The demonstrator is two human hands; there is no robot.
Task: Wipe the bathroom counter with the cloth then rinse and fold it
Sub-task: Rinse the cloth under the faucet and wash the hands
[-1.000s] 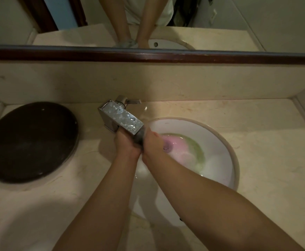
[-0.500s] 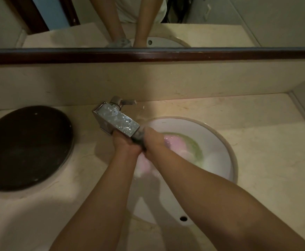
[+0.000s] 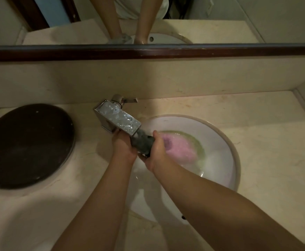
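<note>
Inventory, taken from the faucet (image 3: 118,119). Dark round tray (image 3: 27,144): well to its left on the counter (image 3: 267,142). Your left hand (image 3: 123,148): just under the spout, clenched on the near end of the cloth (image 3: 142,142). Cloth: a dark wrung roll directly below the spout, over the sink (image 3: 222,134). Your right hand (image 3: 156,153): right of the spout, gripping the roll's other end. Pink and green tinted water: in the basin, farther right.
</note>
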